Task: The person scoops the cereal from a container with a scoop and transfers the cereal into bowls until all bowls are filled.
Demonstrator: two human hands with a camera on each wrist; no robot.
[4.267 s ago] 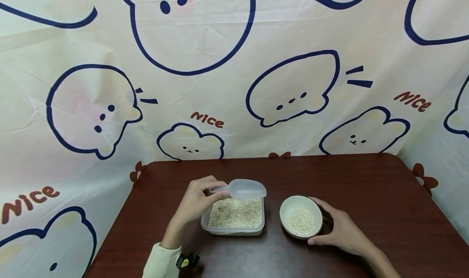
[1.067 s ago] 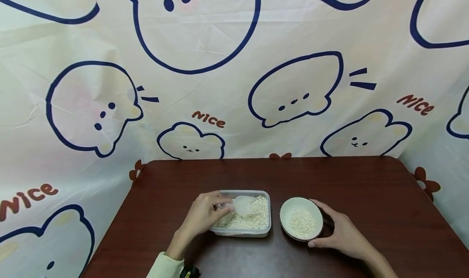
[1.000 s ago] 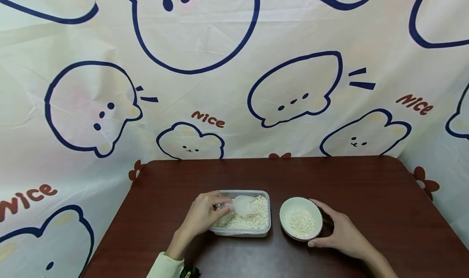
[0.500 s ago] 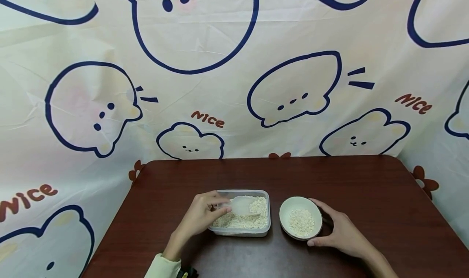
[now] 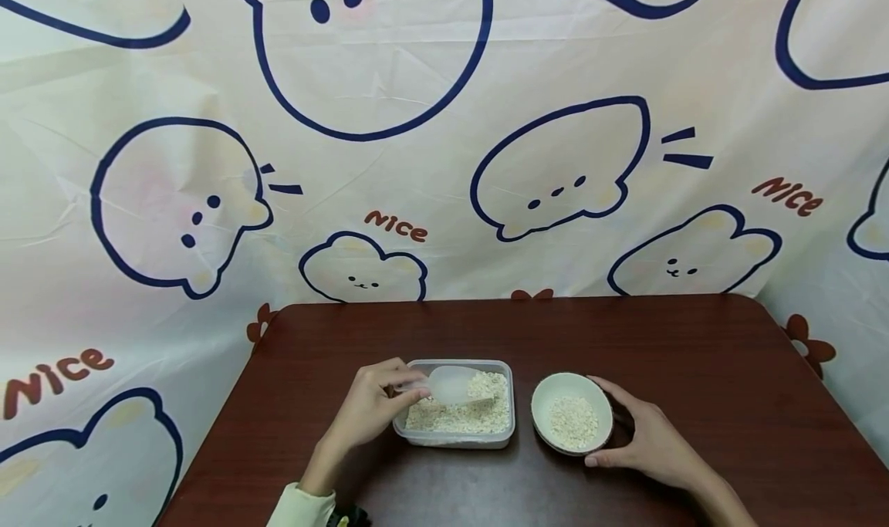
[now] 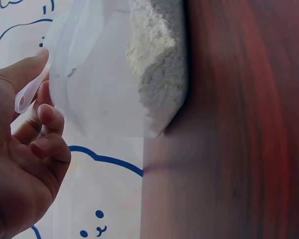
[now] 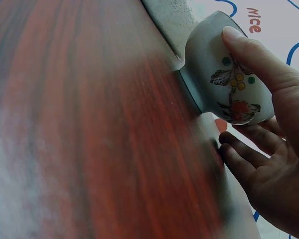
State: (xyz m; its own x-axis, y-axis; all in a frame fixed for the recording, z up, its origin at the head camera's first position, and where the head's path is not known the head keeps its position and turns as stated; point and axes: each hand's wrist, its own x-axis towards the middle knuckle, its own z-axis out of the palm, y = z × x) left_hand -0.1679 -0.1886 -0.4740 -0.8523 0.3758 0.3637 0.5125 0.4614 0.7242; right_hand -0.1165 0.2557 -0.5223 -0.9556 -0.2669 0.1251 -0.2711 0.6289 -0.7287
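In the head view my left hand (image 5: 375,400) pinches the handle of a clear plastic scoop (image 5: 450,386) between thumb and fingers. The scoop's bowl is over the pale, oat-like flakes (image 5: 458,417) in a rectangular clear plastic container (image 5: 454,440). The left wrist view shows the handle's end (image 6: 24,102) by the thumb, the other fingers loosely curled. My right hand (image 5: 646,440) holds a small round bowl (image 5: 549,427) from its right side, thumb near and fingers far. More pale flakes (image 5: 572,423) lie in it. Painted flowers (image 7: 236,92) decorate its outside in the right wrist view.
Container and bowl stand side by side with a narrow gap, on a dark reddish-brown table (image 5: 625,334). Behind it hangs a pale cloth (image 5: 444,272) printed with blue-outlined cartoon figures. A dark band device (image 5: 349,516) is at my left wrist.
Since about four seconds ago, the container stands slightly farther right and the scoop is lower over the flakes. In the last half second my left hand draws the scoop slightly left. The right hand stays.
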